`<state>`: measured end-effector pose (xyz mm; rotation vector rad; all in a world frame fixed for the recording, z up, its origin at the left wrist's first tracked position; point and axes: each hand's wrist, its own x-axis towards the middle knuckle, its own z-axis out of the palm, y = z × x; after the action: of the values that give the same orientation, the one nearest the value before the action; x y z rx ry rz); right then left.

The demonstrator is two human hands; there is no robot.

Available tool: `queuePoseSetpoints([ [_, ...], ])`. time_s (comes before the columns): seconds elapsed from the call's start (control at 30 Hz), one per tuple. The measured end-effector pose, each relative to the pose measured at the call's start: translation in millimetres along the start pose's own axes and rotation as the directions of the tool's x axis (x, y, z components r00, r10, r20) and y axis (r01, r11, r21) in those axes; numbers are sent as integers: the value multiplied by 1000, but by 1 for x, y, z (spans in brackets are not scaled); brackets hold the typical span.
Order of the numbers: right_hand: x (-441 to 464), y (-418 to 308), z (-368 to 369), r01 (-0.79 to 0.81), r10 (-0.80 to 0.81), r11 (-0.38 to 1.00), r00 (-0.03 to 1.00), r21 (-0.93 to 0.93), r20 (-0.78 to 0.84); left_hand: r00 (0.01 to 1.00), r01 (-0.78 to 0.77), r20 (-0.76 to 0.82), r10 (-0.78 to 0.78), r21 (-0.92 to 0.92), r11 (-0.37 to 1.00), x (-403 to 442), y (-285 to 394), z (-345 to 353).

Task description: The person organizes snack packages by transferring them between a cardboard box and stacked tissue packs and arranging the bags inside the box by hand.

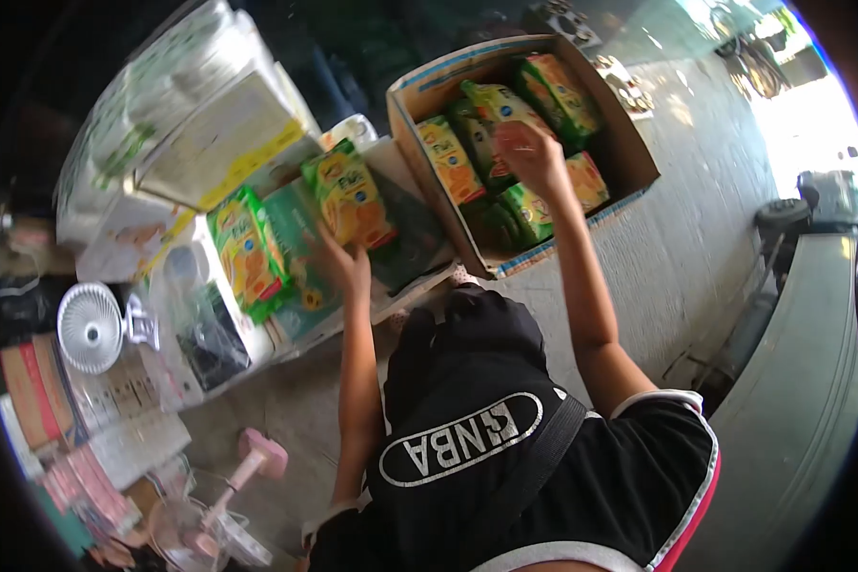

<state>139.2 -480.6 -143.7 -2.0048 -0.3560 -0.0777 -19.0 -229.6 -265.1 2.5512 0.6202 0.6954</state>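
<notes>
My left hand is over the low table at its front side, fingers apart. It is beside a green and yellow packet with orange pictures on it; I cannot tell whether they touch. A similar packet lies further left. To the right, my right hand reaches into an open cardboard box. Several more of these packets are inside, and the hand is over a packet near the middle. Its fingers are blurred, so any grip on that packet is unclear.
Large plastic-wrapped packs are stacked behind the table's left part. A white fan stands at the left, a pink fan below it. The box sits on the grey floor. A long grey-green metal surface runs along the right.
</notes>
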Motion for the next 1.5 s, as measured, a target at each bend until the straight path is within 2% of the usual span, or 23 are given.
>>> queuePoseSetpoints([
  [0.03, 6, 19, -28, -9, 3, 978, 1000, -207, -29, 981, 40, -183, -70, -166, 985, 3, 5, 2],
  [0.13, 4, 93, -98, -247, 278, 776, 960, -580, -37, 978, -74, -209, -25, -452, 889, 10, 82, -26],
  [0.23, 0, 160, -137, -313, 336, 683, 937, -660, -96, 941, -284, -69, 332, -692, 663, 9, 149, -30],
  [0.27, -5, 171, -143, -333, 416, 675, 909, -658, -33, 907, -187, 123, 402, -738, 649, 0, 165, -24],
  [0.3, -8, 179, -140, -341, 417, 651, 907, -678, -56, 831, 12, 392, 394, -721, 693, -8, 183, -19],
  [0.33, -6, 180, -138, -342, 424, 652, 904, -676, -48, 726, -19, 543, 422, -597, 802, -11, 197, -12],
  [0.37, -2, 181, -136, -326, 499, 630, 865, -705, 45, 509, -155, 807, 299, -255, 954, -12, 207, -9],
  [0.4, 4, 179, -133, -303, 564, 611, 815, -731, 133, 510, -156, 809, 291, -246, 957, -11, 213, 2],
  [0.47, -6, 172, -125, -308, 447, 666, 894, -679, 34, 174, 97, 965, 198, -217, 971, -16, 215, 34],
  [0.5, -8, 168, -123, -362, 439, 711, 898, -603, -21, 136, 252, 974, 182, -211, 944, -20, 212, 53],
  [0.53, -9, 163, -123, -403, 431, 752, 899, -521, -74, 149, 264, 973, 176, -211, 941, -24, 213, 56],
  [0.6, -15, 147, -121, -317, 299, 806, 947, -500, -118, 380, 309, 885, 270, -397, 865, -31, 208, 57],
  [0.73, -15, 72, -122, -267, 163, 889, 944, -372, -288, 480, 441, 850, 219, -449, 777, -13, 215, 12],
  [0.77, -14, 55, -123, -219, 108, 914, 942, -342, -317, 647, 398, 715, 265, -613, 682, -16, 215, 2],
  [0.8, -13, 40, -124, -173, 56, 934, 935, -312, -351, 666, 393, 706, 243, -608, 690, -11, 212, -3],
  [0.9, -12, -1, -115, -102, -105, 885, 907, -454, -408, 873, 343, 439, 212, -862, 374, 6, 207, -32],
  [0.93, -10, -13, -109, -92, -104, 888, 914, -451, -392, 878, 346, 438, 194, -859, 377, 17, 203, -45],
  [1.0, -12, -47, -90, -157, 87, 957, 957, -245, -275, 980, 89, 181, 86, -776, 624, 35, 184, -70],
  [1.03, -14, -52, -75, -187, 173, 981, 967, -56, -189, 987, 127, 161, 5, -800, 587, 41, 176, -78],
  [1.13, -28, -60, -24, 87, -83, 966, 996, -245, 26, 987, 82, -32, -156, -740, 668, 62, 128, -74],
  [1.2, -42, -79, 10, 198, -195, 973, 980, -115, 40, 967, 125, -61, -246, -729, 673, 77, 107, -91],
  [1.33, -72, -87, 57, -266, 140, 902, 925, 340, 353, 965, 74, -140, -222, -668, 741, 116, 68, -94],
  [1.5, -106, -95, 81, -320, 116, 871, 871, 374, 477, 1000, 2, 10, 9, -807, 590, 141, 43, -59],
])
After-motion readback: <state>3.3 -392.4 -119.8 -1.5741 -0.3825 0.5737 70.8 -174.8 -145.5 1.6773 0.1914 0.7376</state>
